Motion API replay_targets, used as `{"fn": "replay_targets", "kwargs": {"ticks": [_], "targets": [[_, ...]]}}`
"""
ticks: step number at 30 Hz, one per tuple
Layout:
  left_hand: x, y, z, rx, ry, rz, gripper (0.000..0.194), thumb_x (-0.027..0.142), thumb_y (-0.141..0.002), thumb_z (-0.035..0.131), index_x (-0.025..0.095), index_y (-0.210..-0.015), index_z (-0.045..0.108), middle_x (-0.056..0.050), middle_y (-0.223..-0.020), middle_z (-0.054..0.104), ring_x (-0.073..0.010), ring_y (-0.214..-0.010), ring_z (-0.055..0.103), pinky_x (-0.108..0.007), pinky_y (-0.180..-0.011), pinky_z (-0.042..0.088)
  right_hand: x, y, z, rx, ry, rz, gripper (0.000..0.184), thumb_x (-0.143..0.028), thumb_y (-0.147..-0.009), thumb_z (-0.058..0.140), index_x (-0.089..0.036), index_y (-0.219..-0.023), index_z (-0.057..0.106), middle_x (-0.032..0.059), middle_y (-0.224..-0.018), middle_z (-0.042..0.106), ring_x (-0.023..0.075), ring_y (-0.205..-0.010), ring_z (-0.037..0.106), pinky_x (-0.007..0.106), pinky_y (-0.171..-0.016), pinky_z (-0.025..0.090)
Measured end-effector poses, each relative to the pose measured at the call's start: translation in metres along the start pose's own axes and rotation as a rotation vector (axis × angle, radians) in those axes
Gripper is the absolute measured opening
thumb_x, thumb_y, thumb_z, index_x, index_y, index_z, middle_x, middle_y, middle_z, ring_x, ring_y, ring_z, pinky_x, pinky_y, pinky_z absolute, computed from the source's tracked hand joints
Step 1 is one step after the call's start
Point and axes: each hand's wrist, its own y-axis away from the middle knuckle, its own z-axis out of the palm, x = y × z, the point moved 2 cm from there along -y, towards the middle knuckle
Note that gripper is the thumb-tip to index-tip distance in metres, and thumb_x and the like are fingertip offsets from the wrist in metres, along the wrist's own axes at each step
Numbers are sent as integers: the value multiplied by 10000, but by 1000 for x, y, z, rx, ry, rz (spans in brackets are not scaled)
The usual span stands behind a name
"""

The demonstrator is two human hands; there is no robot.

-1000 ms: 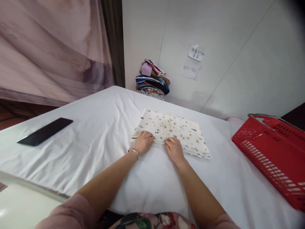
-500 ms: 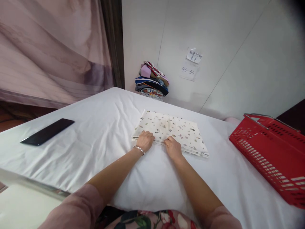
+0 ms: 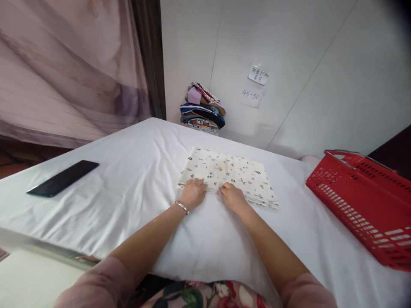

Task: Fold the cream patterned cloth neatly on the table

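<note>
A folded cream cloth [image 3: 231, 171] with small printed motifs lies flat on the white-covered table [image 3: 128, 201], its layers showing along the near edge. At the left part of that edge, my left hand [image 3: 193, 193], with a silver bracelet at the wrist, has its fingers curled over the cloth. A short way to the right, my right hand [image 3: 233, 196] pinches the same near edge, thumb side inward. The fingertips of both hands are partly hidden against the fabric.
A dark flat phone-like slab [image 3: 64, 178] lies on the left of the table. On the right stands a red perforated basket [image 3: 362, 205] with a metal handle. Behind the table, a stack of folded fabrics [image 3: 203, 109] is against the wall, where paper notes [image 3: 252, 95] hang.
My left hand has slid slightly down and left along the cloth's near edge. My right hand stays on the edge almost unmoved. The whole view has shifted a little.
</note>
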Motion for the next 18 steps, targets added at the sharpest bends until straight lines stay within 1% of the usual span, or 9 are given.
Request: {"fn": "replay_targets", "kwargs": {"ticks": [3, 5, 10, 14, 16, 18], "targets": [[-1, -2, -1, -35, -17, -8, 155, 203, -848, 488, 194, -858, 643, -62, -890, 611, -220, -897, 515, -352, -764, 376, 1, -1, -2, -38, 8, -3, 268, -176, -875, 393, -232, -1011, 616, 42, -1035, 559, 167, -967, 486, 245, -671, 362], [-2, -4, -2, -39, -21, -10, 174, 205, -860, 477, 195, -858, 651, -63, -887, 609, -222, -898, 510, -352, -762, 373, 1, -2, -3, -40, 20, -4, 256, -182, -876, 401, -230, -990, 625, 43, -1022, 562, 171, -965, 482, 252, -679, 363], [-2, -5, -6, -5, -47, 23, 130, 237, -840, 531, 188, -824, 650, -62, -884, 585, -230, -902, 485, -350, -752, 361, 0, -4, -3, 24, 75, -42, 206, -187, -869, 448, -207, -907, 649, 54, -919, 581, 195, -946, 459, 280, -720, 353], [-2, -6, -6, 49, -53, 68, 81, 244, -809, 583, 190, -805, 643, -60, -959, 577, -228, -939, 465, -358, -792, 345, -2, -3, -3, 83, 117, -74, 189, -197, -867, 476, -200, -918, 657, 66, -913, 591, 212, -954, 442, 315, -767, 331], [-3, -7, -4, 65, -43, 77, 87, 241, -819, 572, 192, -807, 643, -57, -967, 584, -223, -945, 463, -358, -805, 337, -2, -3, -3, 99, 128, -82, 198, -199, -874, 466, -200, -932, 656, 68, -921, 595, 213, -956, 444, 325, -774, 321], [-4, -8, -2, 66, -31, 80, 119, 242, -840, 542, 191, -801, 642, -53, -926, 596, -215, -920, 468, -357, -808, 331, -2, -3, -2, 102, 131, -90, 214, -196, -886, 446, -198, -928, 656, 67, -914, 597, 208, -940, 452, 327, -769, 316]]}}
